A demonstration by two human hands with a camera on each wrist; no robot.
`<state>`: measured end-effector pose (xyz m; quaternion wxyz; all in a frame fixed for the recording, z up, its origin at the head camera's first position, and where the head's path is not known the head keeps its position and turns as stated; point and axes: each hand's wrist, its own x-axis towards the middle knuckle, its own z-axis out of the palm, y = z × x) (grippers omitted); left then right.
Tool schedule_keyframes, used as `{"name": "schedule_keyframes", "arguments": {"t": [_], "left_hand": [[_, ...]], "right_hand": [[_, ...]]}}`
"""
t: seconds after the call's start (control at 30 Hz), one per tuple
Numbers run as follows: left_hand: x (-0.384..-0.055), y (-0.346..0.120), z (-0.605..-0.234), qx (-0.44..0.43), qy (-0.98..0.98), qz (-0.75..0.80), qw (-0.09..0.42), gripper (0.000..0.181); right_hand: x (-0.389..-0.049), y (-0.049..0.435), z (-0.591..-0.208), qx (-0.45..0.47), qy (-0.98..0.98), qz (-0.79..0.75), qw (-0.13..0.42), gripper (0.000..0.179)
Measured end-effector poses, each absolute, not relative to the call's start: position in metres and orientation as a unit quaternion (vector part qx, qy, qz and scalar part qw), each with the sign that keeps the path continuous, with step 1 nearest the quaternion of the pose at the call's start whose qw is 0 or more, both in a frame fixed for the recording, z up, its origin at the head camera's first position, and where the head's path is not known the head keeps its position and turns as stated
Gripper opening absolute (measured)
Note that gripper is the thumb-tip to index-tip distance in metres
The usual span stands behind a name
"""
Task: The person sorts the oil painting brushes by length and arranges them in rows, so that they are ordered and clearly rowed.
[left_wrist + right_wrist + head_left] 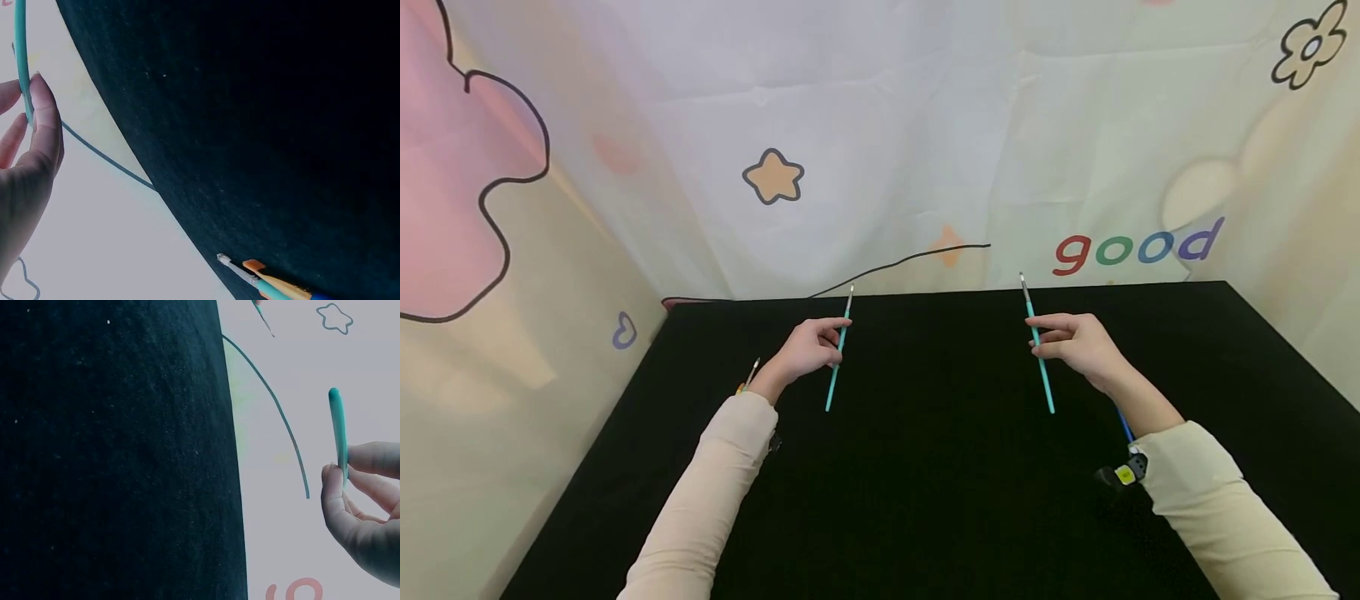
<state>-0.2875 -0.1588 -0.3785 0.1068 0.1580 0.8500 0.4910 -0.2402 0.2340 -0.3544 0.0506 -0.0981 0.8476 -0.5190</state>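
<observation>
In the head view my left hand (808, 348) pinches a slim turquoise paintbrush (832, 387) between thumb and fingers, its pale bristle tip up and its handle end down. My right hand (1078, 346) pinches a second turquoise paintbrush (1046, 385) the same way, leaning a little to the left at the top. Both brushes are held up over the black table, well apart from each other. The left wrist view shows the thumb and fingers on the turquoise handle (20, 44). In the right wrist view the rounded handle end (335, 403) sticks out past the fingertips.
Beside the left forearm lie more brushes, one with a turquoise handle (270, 289) and one with orange bristles (254, 265). Something blue and thin (1125, 425) shows beside the right wrist. A printed cloth (887, 150) hangs behind the black table (925, 500).
</observation>
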Motion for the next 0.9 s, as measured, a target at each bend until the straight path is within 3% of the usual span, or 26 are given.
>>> {"name": "schedule_keyframes", "arguments": {"t": [0.9], "left_hand": [[-0.307, -0.134, -0.384, 0.115, 0.844, 0.510, 0.119, 0.054]], "right_hand": [[-0.243, 0.227, -0.355, -0.095, 0.845, -0.524, 0.059, 0.044]]}}
